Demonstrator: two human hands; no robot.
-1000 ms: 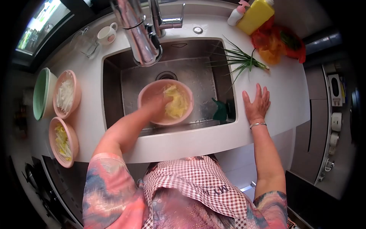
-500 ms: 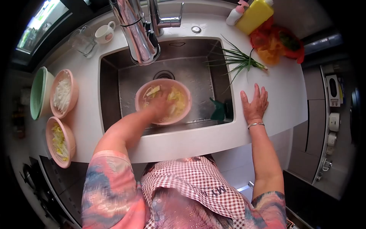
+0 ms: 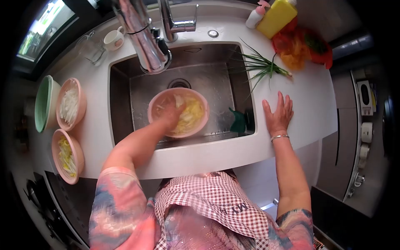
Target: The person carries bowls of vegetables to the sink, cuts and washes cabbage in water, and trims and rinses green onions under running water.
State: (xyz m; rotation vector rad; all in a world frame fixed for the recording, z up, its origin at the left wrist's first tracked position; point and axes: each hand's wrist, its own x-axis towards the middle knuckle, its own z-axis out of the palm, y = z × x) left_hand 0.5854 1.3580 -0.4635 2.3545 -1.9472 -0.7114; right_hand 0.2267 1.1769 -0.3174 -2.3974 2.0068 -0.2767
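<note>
In the sink sits a pink bowl of water with pale yellow cut leaves, which look like cabbage. My left hand reaches into the left part of this bowl, among the leaves. Its fingers are blurred and partly under water, so whether they grip any leaves does not show. On the white counter right of the sink, my right hand lies flat with fingers spread, holding nothing. A bunch of green onions lies just beyond it.
Left of the sink stand a pink bowl of white strips, a pink bowl of yellowish leaves and a green basin. A faucet overhangs the sink. A cup, glass pitcher, yellow bottle and green scraper-like item are around.
My left hand has shifted left within the bowl, and the leaves have moved about, with more showing on the right side. My right hand stays in place on the counter.
</note>
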